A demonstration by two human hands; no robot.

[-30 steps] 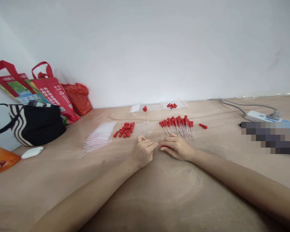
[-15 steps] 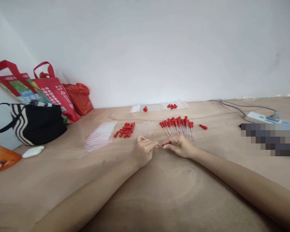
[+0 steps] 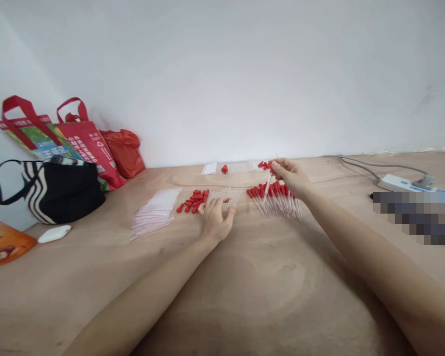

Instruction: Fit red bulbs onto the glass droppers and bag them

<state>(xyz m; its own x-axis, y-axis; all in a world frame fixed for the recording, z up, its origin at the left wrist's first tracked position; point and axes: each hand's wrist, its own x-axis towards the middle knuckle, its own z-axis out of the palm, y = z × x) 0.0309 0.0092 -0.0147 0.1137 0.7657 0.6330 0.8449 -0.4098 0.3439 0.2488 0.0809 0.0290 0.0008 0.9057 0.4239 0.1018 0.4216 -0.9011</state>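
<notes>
My right hand (image 3: 289, 174) pinches a dropper (image 3: 267, 187), a thin clear tube whose red bulb is mostly hidden by my fingers. Its tube slants down over a row of droppers (image 3: 282, 190) with red rubber bulbs, lying side by side. My left hand (image 3: 215, 217) has its fingers apart over the near ends of loose clear tubes (image 3: 230, 194), holding nothing that I can see. Its fingertips are beside a pile of red rubber bulbs (image 3: 196, 197).
A stack of clear zip bags (image 3: 157, 210) lies left of the bulbs. More red bulbs (image 3: 224, 169) and tubes lie near the wall. Shopping bags (image 3: 83, 143), a black bag (image 3: 68, 190) and a white case (image 3: 54, 233) stand left; a power strip (image 3: 400, 183) lies right.
My hands have parted from a joint hold on a dropper. The right hand has carried it up and away over the row; the left has moved slightly left and opened.
</notes>
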